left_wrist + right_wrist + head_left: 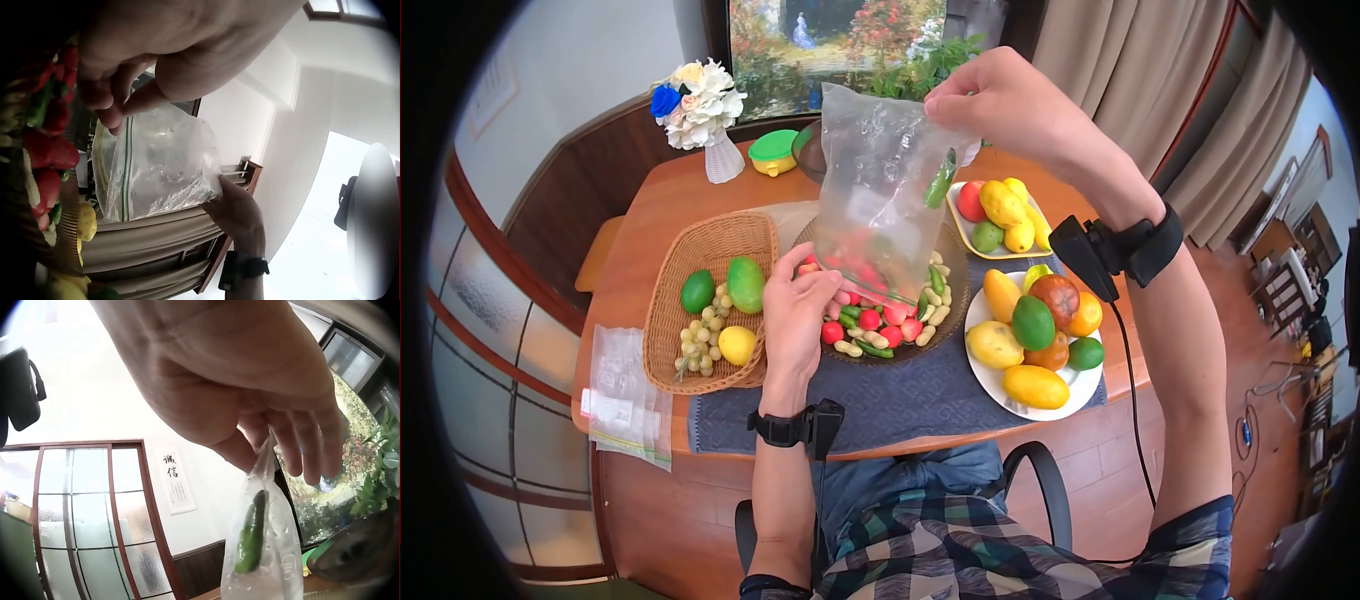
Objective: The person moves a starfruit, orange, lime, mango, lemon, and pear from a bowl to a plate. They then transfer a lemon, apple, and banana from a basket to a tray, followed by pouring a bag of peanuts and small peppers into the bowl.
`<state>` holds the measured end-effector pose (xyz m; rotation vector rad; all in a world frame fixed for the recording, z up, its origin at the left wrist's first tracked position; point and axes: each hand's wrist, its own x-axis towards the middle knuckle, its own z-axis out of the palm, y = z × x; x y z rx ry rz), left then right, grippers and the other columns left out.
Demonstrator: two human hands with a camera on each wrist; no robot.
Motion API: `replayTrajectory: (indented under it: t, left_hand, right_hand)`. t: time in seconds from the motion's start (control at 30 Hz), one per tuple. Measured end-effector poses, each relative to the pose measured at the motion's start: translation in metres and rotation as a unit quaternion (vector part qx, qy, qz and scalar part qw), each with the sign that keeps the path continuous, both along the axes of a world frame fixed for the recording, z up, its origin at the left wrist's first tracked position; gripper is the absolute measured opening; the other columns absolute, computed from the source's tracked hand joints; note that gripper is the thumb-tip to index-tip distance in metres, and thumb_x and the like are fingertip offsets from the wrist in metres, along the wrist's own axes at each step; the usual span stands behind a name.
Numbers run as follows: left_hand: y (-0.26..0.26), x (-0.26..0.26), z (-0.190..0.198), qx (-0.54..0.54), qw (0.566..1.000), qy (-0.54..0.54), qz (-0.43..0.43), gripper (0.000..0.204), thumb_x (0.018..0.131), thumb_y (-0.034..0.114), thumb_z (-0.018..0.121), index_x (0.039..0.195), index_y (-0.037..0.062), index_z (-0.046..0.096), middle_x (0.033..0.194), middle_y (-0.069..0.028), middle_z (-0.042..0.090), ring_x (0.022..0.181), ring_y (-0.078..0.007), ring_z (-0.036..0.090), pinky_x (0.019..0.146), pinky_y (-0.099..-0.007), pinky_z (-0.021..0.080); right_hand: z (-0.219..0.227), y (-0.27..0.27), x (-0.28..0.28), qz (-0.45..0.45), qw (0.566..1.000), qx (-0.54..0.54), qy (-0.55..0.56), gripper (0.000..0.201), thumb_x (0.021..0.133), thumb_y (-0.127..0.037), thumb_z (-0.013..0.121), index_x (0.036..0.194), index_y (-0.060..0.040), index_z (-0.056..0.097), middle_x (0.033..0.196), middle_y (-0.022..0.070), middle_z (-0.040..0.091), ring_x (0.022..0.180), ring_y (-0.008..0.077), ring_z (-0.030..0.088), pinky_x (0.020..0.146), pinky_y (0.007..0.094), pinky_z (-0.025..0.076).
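Note:
A clear zip bag [870,190] hangs upside down over a brown see-through bowl [963,300], its zip edge low. My right hand [1010,110] pinches an upper corner of it. With thumb and fingers, my left hand [793,315] pinches the zip edge [128,162], close over the bowl. A long green vegetable, like a small pepper [252,534], is inside the bag along its right side. In the bowl lie red radish-like pieces [870,320], peanuts [938,316] and green peppers [874,339], partly hidden behind the bag.
Left of the bowl stands a wicker basket [658,340] with grapes, a lemon and green fruit. A flat clear bag [625,380] overhangs the table's front edge. To the right are a fruit plate [990,383] and a fruit tray [965,235]. A flower vase [723,160] stands behind.

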<state>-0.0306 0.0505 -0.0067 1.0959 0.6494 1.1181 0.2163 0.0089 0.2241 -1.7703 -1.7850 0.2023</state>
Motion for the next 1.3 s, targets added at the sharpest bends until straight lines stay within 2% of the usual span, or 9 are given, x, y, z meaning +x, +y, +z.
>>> replayTrajectory:
  t: [0.17,0.27,0.33,0.37,0.43,0.63,0.93,1.17,1.3]
  left_hand:
    - [-0.003,0.006,0.002,-0.006,1.000,-0.007,0.002,0.061,0.101,-0.003,0.069,0.154,-0.0094,0.039,0.099,-0.0165,0.076,0.082,-0.0188,0.072,0.068,-0.0294,0.054]
    - [-0.005,0.006,0.003,-0.010,0.999,-0.043,-0.011,0.059,0.101,-0.004,0.067,0.153,-0.0073,0.040,0.101,-0.0157,0.075,0.083,-0.0186,0.071,0.068,-0.0294,0.053]
    - [-0.003,0.005,0.000,0.004,1.000,-0.015,0.010,0.050,0.103,-0.004,0.065,0.148,-0.0046,0.044,0.101,-0.0145,0.074,0.083,-0.0178,0.071,0.067,-0.0282,0.053]
    - [-0.003,0.005,-0.001,0.004,1.000,-0.015,0.011,0.050,0.103,-0.004,0.065,0.148,-0.0046,0.044,0.101,-0.0145,0.074,0.083,-0.0178,0.071,0.067,-0.0282,0.053]
    - [-0.001,0.004,-0.004,0.020,0.999,-0.007,0.026,0.038,0.104,-0.003,0.063,0.139,-0.0015,0.048,0.099,-0.0130,0.073,0.082,-0.0170,0.070,0.066,-0.0270,0.052]
    - [0.001,0.005,-0.003,0.018,0.999,-0.028,0.019,0.020,0.105,-0.002,0.063,0.123,0.0013,0.053,0.097,-0.0115,0.072,0.081,-0.0176,0.071,0.063,-0.0268,0.051]
    - [0.000,0.001,-0.001,-0.012,0.999,-0.034,-0.014,0.015,0.104,-0.002,0.064,0.117,-0.0001,0.057,0.098,-0.0134,0.072,0.082,-0.0191,0.073,0.063,-0.0271,0.052]
    - [0.001,0.002,-0.002,-0.019,0.998,-0.057,-0.016,0.014,0.104,-0.002,0.064,0.116,0.0003,0.057,0.099,-0.0135,0.072,0.083,-0.0199,0.073,0.066,-0.0285,0.054]
    - [0.002,0.001,-0.004,-0.020,0.996,-0.079,-0.023,0.014,0.104,-0.003,0.064,0.116,0.0006,0.057,0.099,-0.0137,0.072,0.084,-0.0201,0.073,0.067,-0.0289,0.054]
  right_hand:
    - [-0.008,-0.003,-0.007,0.022,0.998,-0.016,-0.049,0.030,0.098,-0.022,0.075,0.104,0.0070,0.080,0.092,0.0111,0.078,0.087,0.0150,0.071,0.080,0.0349,0.057]
    - [-0.015,0.000,-0.006,0.027,0.998,0.041,-0.043,0.030,0.100,-0.023,0.073,0.102,0.0062,0.079,0.087,0.0100,0.076,0.084,0.0154,0.071,0.079,0.0354,0.058]
    - [-0.017,0.000,-0.006,0.039,0.991,0.126,-0.032,0.028,0.095,-0.023,0.074,0.097,0.0043,0.080,0.084,0.0186,0.078,0.083,0.0326,0.079,0.082,0.0438,0.060]
    - [-0.016,-0.001,-0.006,0.039,0.991,0.126,-0.032,0.028,0.095,-0.023,0.074,0.097,0.0043,0.080,0.084,0.0186,0.078,0.083,0.0326,0.079,0.082,0.0438,0.060]
    - [-0.011,-0.003,-0.002,0.027,0.991,0.104,-0.080,0.027,0.102,-0.021,0.071,0.101,0.0058,0.075,0.081,0.0080,0.072,0.075,0.0151,0.070,0.072,0.0341,0.057]
    - [-0.015,-0.001,0.000,0.055,0.993,0.106,0.005,0.020,0.101,-0.016,0.073,0.103,0.0037,0.077,0.083,0.0050,0.072,0.074,0.0100,0.066,0.067,0.0295,0.056]
    - [-0.006,-0.013,-0.006,0.099,0.994,0.028,0.023,0.034,0.094,-0.010,0.078,0.123,0.0067,0.076,0.097,0.0077,0.077,0.089,0.0115,0.072,0.081,0.0282,0.058]
    - [-0.013,-0.002,-0.004,0.090,0.994,0.045,0.053,0.039,0.090,-0.007,0.080,0.126,0.0061,0.075,0.104,0.0089,0.077,0.091,0.0121,0.072,0.081,0.0298,0.059]
    - [-0.012,-0.007,-0.007,0.093,0.993,0.069,-0.018,0.042,0.087,-0.004,0.079,0.128,0.0034,0.076,0.113,0.0076,0.077,0.090,0.0126,0.069,0.083,0.0311,0.059]
